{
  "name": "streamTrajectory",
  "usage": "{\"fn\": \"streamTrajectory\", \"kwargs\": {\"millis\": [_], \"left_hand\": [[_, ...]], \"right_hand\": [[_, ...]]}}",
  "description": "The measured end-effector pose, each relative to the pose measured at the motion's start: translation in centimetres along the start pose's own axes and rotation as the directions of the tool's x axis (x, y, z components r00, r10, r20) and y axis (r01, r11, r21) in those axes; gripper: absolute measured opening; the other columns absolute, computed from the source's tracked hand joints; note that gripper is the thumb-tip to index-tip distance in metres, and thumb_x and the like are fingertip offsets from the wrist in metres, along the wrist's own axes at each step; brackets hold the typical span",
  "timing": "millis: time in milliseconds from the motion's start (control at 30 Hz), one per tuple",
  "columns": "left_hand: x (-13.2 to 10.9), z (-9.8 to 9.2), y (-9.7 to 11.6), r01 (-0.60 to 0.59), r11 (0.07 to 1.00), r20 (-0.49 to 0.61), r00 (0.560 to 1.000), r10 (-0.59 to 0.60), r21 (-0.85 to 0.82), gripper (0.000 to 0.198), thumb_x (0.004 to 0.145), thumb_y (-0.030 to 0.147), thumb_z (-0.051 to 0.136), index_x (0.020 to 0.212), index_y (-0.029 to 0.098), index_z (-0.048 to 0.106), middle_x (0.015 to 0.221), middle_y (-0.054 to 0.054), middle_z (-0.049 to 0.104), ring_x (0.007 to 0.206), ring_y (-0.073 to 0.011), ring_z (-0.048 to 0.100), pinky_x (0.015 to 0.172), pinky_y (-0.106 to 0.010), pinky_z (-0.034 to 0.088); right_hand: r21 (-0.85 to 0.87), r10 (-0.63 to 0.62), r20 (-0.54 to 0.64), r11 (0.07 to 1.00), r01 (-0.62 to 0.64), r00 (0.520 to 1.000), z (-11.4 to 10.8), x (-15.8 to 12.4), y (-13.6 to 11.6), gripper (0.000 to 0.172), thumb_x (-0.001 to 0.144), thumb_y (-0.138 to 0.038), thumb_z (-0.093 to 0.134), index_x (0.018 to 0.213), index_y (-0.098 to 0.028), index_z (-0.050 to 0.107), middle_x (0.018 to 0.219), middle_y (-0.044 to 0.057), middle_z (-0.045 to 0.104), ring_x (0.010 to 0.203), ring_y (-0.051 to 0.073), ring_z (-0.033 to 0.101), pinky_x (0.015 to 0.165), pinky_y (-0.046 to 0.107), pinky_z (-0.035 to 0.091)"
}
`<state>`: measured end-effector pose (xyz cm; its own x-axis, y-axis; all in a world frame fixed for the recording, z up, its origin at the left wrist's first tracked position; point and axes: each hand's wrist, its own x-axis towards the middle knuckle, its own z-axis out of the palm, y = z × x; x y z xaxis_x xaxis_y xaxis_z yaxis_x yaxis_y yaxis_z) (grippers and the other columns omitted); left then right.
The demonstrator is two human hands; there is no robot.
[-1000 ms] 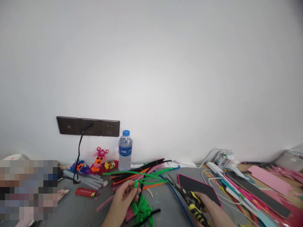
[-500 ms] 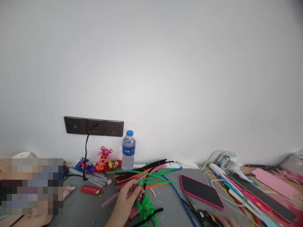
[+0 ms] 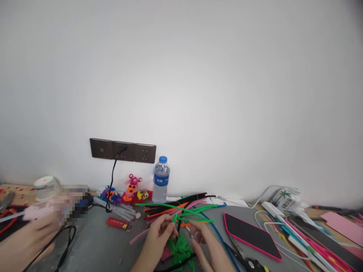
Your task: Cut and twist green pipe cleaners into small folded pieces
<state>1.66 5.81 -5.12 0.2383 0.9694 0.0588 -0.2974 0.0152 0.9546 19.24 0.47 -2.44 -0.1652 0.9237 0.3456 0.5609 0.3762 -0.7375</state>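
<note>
My left hand (image 3: 159,236) is closed, its thumb and fingers pinching a short green pipe cleaner (image 3: 174,218). A black stem (image 3: 178,226) rises beside its fingertips; whether it joins the green piece I cannot tell. Just to the right, my right hand (image 3: 208,241) has its fingers curled but apart from the thumb, and I see nothing held. Below and between both hands lies a bundle of folded green pipe cleaners (image 3: 181,249), with a black strip across its lower part. Pliers (image 3: 251,263) lie on the grey table to the right, partly out of view.
Loose coloured pipe cleaners (image 3: 176,207) lie behind my hands. A water bottle (image 3: 161,181) stands against the wall, beside small pipe-cleaner figures (image 3: 132,192). A red lighter (image 3: 117,223) and glue sticks lie left; a phone (image 3: 252,236) lies right. Another person's hand (image 3: 31,238) is at far left.
My right hand has left the pliers and come in beside my left hand. The view has swung left, showing more of the other person's arm. My left hand keeps its pinch.
</note>
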Motion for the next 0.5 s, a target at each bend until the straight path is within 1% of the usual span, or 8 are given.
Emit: {"fn": "streamTrajectory", "kwargs": {"millis": [33, 67, 100, 200, 300, 400, 433, 500], "left_hand": [[0.0, -0.1, 0.0, -0.003, 1.000, 0.015, 1.000, 0.004, -0.016, 0.037, 0.073, 0.052, 0.071, 0.079, 0.017, 0.062, 0.060, 0.001, 0.065, 0.057, -0.0139, 0.057, 0.057, -0.023, 0.043], [0.1, -0.2, -0.1, -0.004, 1.000, 0.027, 1.000, 0.005, -0.029, 0.036, 0.074, 0.052, 0.071, 0.079, 0.017, 0.061, 0.060, 0.001, 0.064, 0.056, -0.0136, 0.057, 0.057, -0.023, 0.043], [0.1, -0.3, -0.1, -0.003, 0.999, 0.035, 0.999, 0.005, -0.037, 0.036, 0.075, 0.051, 0.070, 0.079, 0.017, 0.061, 0.059, 0.001, 0.064, 0.056, -0.0133, 0.056, 0.057, -0.023, 0.042], [0.2, -0.4, 0.0, -0.004, 1.000, 0.034, 0.999, 0.004, -0.006, 0.038, 0.074, 0.053, 0.070, 0.080, 0.017, 0.062, 0.058, 0.002, 0.062, 0.055, -0.0127, 0.055, 0.055, -0.022, 0.042], [0.3, -0.5, 0.0, -0.007, 0.999, -0.004, 1.000, 0.007, 0.047, 0.042, 0.071, 0.057, 0.070, 0.078, 0.016, 0.064, 0.054, 0.003, 0.059, 0.052, -0.0125, 0.053, 0.053, -0.022, 0.042], [0.3, -0.6, -0.1, 0.004, 0.997, -0.014, 1.000, -0.003, 0.076, 0.043, 0.069, 0.058, 0.071, 0.077, 0.016, 0.067, 0.053, 0.003, 0.058, 0.051, -0.0128, 0.053, 0.053, -0.022, 0.043], [0.3, -0.7, -0.2, 0.011, 0.997, -0.002, 1.000, -0.011, 0.083, 0.042, 0.070, 0.057, 0.071, 0.078, 0.016, 0.069, 0.054, 0.002, 0.059, 0.052, -0.0131, 0.054, 0.054, -0.023, 0.043], [0.3, -0.8, -0.4, 0.010, 0.997, -0.021, 1.000, -0.008, 0.079, 0.041, 0.069, 0.055, 0.072, 0.079, 0.015, 0.071, 0.056, 0.001, 0.061, 0.053, -0.0135, 0.055, 0.053, -0.023, 0.044]], "right_hand": [[0.060, 0.023, -0.022, 0.998, -0.021, 1.000, 0.5, 1.4, -0.7, 0.032, 0.092, -0.033, 0.044, 0.120, -0.023, 0.056, 0.090, 0.007, 0.067, 0.081, 0.022, 0.064, 0.076, 0.029, 0.051], [0.113, 0.049, -0.024, 0.993, -0.046, 0.999, 1.0, 2.7, -1.1, 0.030, 0.093, -0.034, 0.044, 0.119, -0.023, 0.056, 0.083, 0.005, 0.066, 0.076, 0.021, 0.063, 0.071, 0.028, 0.051], [0.161, 0.071, -0.022, 0.985, -0.066, 0.997, 1.6, 3.8, -1.3, 0.029, 0.093, -0.036, 0.045, 0.114, -0.022, 0.058, 0.080, 0.004, 0.065, 0.074, 0.020, 0.062, 0.070, 0.028, 0.050], [0.354, 0.061, 0.012, 0.933, -0.062, 0.998, 3.4, 5.6, -0.4, 0.030, 0.091, -0.044, 0.049, 0.098, -0.019, 0.064, 0.073, 0.003, 0.063, 0.069, 0.019, 0.060, 0.065, 0.028, 0.048], [0.516, 0.090, -0.011, 0.854, -0.072, 0.996, 4.6, 5.7, 1.2, 0.032, 0.087, -0.048, 0.055, 0.088, -0.018, 0.064, 0.073, 0.003, 0.062, 0.062, 0.017, 0.056, 0.058, 0.027, 0.046], [0.562, 0.106, -0.046, 0.825, -0.063, 0.993, 4.8, 5.2, 2.0, 0.030, 0.082, -0.047, 0.062, 0.077, -0.017, 0.063, 0.067, 0.001, 0.059, 0.060, 0.016, 0.054, 0.057, 0.026, 0.043], [0.570, 0.108, -0.048, 0.819, -0.062, 0.993, 4.8, 5.0, 2.1, 0.030, 0.081, -0.047, 0.064, 0.075, -0.017, 0.063, 0.065, 0.001, 0.058, 0.059, 0.016, 0.053, 0.056, 0.025, 0.042], [0.585, 0.116, -0.040, 0.808, -0.071, 0.992, 4.7, 4.9, 2.1, 0.031, 0.079, -0.047, 0.065, 0.073, -0.017, 0.063, 0.064, 0.001, 0.057, 0.058, 0.015, 0.052, 0.055, 0.025, 0.041]]}}
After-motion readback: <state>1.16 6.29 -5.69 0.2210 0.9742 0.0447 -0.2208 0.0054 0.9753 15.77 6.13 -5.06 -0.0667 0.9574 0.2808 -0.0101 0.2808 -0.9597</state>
